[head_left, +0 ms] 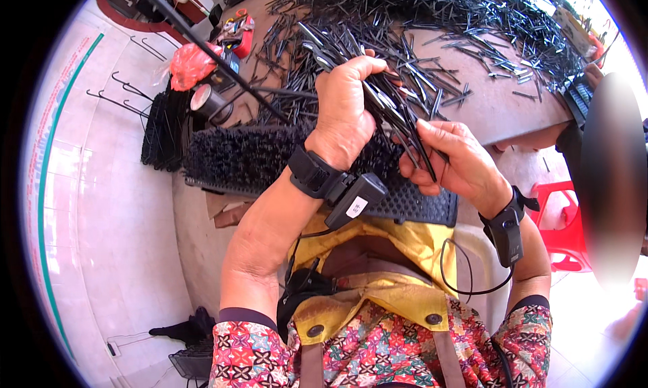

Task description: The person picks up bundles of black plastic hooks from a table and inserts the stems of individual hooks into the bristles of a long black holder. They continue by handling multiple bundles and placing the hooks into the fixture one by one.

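1. Patterned shirt (256,357) and yellow apron (398,297): lying nearest, facing the near edge of the worktop (499,111).
2. Left hand (344,104): gripping a bundle of black strips (388,108) above the bristled board (236,155) at that edge. Right hand (459,155): pinching the bundle's lower ends.
3. Risk: strips are sitting unevenly; a slackening left grip could be spilling them onto the board or floor.
4. Risk: the cable (486,292), looping below the right wrist, could be snagging the board's right corner.
5. Room: loose strips (418,3) are crowding the far side; bare surface is showing toward the right near corner.
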